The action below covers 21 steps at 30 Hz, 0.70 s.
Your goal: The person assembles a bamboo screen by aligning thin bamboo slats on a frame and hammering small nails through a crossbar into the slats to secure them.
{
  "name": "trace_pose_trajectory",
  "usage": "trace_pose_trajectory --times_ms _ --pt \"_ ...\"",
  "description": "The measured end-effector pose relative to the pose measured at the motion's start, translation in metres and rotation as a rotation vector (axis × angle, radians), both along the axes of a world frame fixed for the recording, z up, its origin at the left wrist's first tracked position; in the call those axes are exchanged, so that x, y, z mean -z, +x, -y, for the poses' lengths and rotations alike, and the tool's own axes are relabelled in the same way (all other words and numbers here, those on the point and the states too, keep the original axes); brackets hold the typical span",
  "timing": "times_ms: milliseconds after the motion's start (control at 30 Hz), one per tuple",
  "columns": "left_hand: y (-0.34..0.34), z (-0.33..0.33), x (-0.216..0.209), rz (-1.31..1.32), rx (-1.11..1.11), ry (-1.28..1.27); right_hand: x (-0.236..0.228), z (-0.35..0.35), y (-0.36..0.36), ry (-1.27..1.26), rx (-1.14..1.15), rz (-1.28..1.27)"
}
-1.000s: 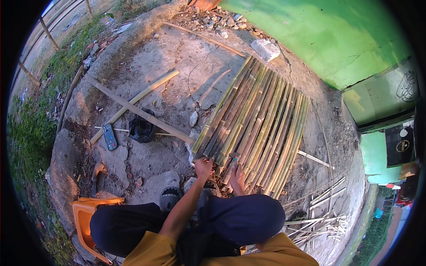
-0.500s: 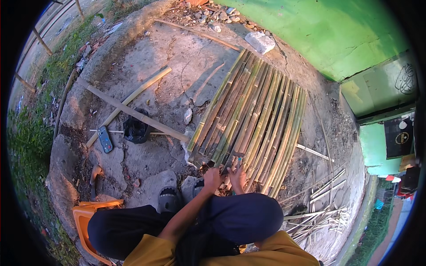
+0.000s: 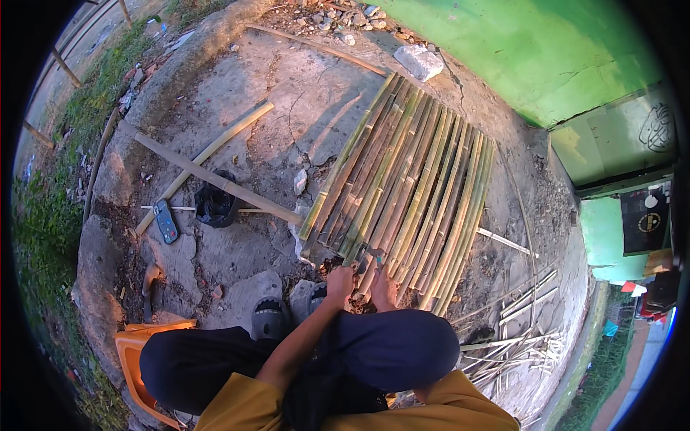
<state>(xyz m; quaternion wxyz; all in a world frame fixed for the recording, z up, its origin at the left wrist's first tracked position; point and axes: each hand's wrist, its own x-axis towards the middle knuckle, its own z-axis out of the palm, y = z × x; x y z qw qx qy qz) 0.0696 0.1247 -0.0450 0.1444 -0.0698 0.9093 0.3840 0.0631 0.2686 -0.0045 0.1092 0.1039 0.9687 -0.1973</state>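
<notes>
A panel of long green-brown bamboo slats (image 3: 410, 187), laid side by side, lies on the ground in front of me. My left hand (image 3: 340, 284) is closed at the panel's near end; what its fingers hold, if anything, is too small to tell. Just beside it, my right hand (image 3: 384, 290) is wrapped round a hammer (image 3: 377, 254), its dark head over the slats and a bit of teal showing on the handle. Most of that handle is hidden by the hand.
Two loose bamboo strips (image 3: 215, 179) cross on the left, near a black plastic bag (image 3: 215, 205) and a blue phone-like object (image 3: 165, 221). A curved-handled blade (image 3: 149, 291) lies by an orange plastic chair (image 3: 133, 359). Thin sticks (image 3: 514, 355) are heaped at right; a white block (image 3: 419, 63) sits beyond.
The hammer's head has shifted a little left and now shows more plainly over the slats. My left hand stays at the near end. The whole view has shifted slightly.
</notes>
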Motion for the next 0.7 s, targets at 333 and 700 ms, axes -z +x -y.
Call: trace_pose_trajectory --times_ms 333,700 --pt "-0.005 -0.001 -0.003 -0.018 0.03 0.028 -0.004 0.001 -0.001 -0.086 0.03 -0.173" --pt "-0.031 0.02 -0.026 -0.23 0.165 0.012 0.024 -0.028 0.008 -0.261 -0.006 -0.339"
